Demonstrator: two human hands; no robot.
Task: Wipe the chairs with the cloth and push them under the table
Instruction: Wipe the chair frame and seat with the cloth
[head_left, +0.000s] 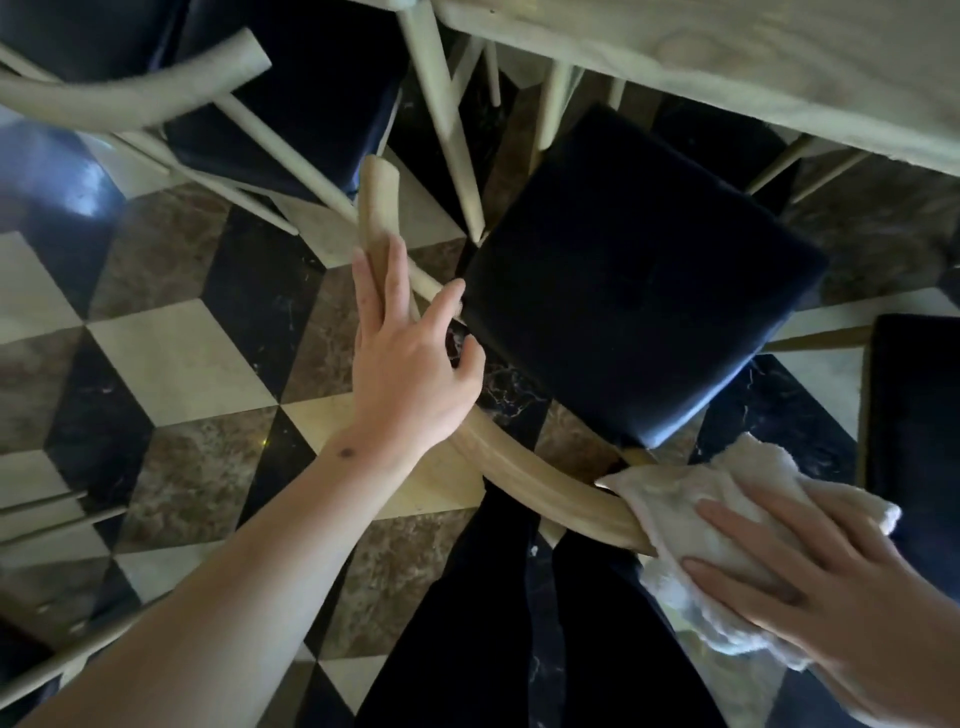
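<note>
**One hand steadies, the other wipes**

Checkered marble floor (182, 358) spreads below a chair whose dark seat (639, 291) sits partly beneath the near edge of the desk (779, 67). Left hand (410, 358) lies open along the curved back rail (524, 483), fingers loosely draped, apparently bracing the chair so it won't slide. Right hand (810, 587) presses flat on the cloth (691, 509), pinning it over the rail's right end, likely mid-wipe. Another chair (270, 88) at the far left is already tucked under.
</note>
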